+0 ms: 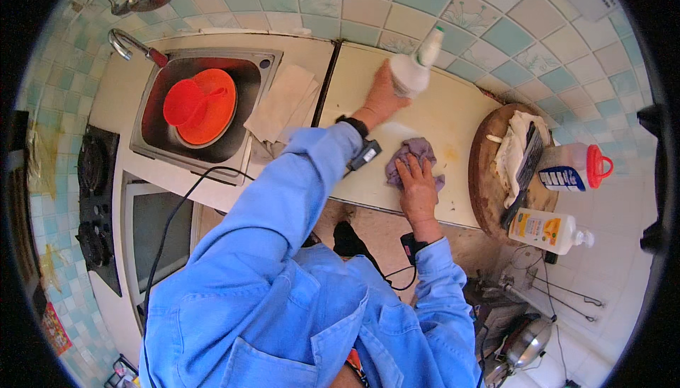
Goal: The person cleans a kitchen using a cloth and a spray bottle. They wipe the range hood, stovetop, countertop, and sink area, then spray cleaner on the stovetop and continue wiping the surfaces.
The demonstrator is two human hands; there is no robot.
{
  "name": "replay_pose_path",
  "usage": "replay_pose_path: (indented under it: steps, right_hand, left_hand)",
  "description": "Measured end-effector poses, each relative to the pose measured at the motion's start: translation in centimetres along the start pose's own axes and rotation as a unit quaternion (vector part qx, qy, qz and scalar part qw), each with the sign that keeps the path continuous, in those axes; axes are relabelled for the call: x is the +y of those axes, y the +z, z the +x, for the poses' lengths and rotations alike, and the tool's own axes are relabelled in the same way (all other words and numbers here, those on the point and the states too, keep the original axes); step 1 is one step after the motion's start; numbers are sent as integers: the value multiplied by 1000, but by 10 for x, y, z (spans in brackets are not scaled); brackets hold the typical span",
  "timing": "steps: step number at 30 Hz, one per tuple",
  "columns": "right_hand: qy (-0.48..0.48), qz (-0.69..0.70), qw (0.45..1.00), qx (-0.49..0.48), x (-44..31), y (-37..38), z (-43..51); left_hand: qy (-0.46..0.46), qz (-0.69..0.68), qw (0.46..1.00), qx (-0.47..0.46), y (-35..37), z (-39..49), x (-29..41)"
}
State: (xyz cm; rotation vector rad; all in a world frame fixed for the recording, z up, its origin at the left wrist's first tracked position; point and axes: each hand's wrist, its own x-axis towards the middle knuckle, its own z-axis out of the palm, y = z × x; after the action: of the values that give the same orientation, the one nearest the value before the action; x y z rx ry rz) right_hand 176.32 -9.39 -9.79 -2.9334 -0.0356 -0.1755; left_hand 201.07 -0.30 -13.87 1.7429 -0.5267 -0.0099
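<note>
My left hand (383, 96) is closed around a white plastic bottle (410, 76) with a green-tipped top, near the tiled wall; the bottle is somewhat blurred. Under the fingers of my right hand (418, 191) lies a crumpled purple-grey cloth (411, 155), pressed on the pale countertop (350, 175). Between the bottle and the cloth is a whitish patch on the surface. Just right of the cloth shows a yellowish stain (450, 153). Each wrist wears a black band with a small device.
Left stands a steel sink (249, 96) with a red ladle-like vessel (183, 102) and an orange-red plate (220, 117). Folded beige cloths (287, 102) lie beside it. At right are a round wooden board (481, 175), a red-lidded container (571, 167) and a white bottle with an orange label (542, 230).
</note>
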Motion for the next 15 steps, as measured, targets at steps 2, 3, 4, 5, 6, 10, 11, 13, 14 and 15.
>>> replay_pose_path:
  steps: [2,3,4,5,6,10,11,13,14,15]
  right_hand:
    - [-6,10,1000,3,-1,-1,1]
    - [-4,12,1000,-4,-2,-1,2]
    - [-10,5,1000,-2,-3,-1,2]
    - [-12,-4,1000,-5,-5,-1,2]
    - [-15,-12,1000,-8,-6,-1,2]
    - [-27,-24,999,-15,-14,1,7]
    - [-33,-22,999,-13,-16,2,11]
    - [-50,-16,999,-3,-20,6,21]
    - [-62,-13,998,4,-22,10,30]
    - [-65,-14,998,-1,-25,13,40]
  left_hand:
    - [-9,14,1000,-13,28,-6,13]
    - [-4,11,1000,-25,38,-9,21]
    - [-24,13,998,-50,41,-12,27]
    - [-8,8,998,-59,40,-17,32]
    - [-18,9,996,-82,37,-23,38]
    - [11,74,990,-115,-19,-61,48]
    - [26,97,989,-106,-38,-73,48]
    - [29,136,990,-38,-84,-104,44]
    - [16,178,984,-23,-111,-119,40]
    - [35,219,975,8,-136,-133,35]
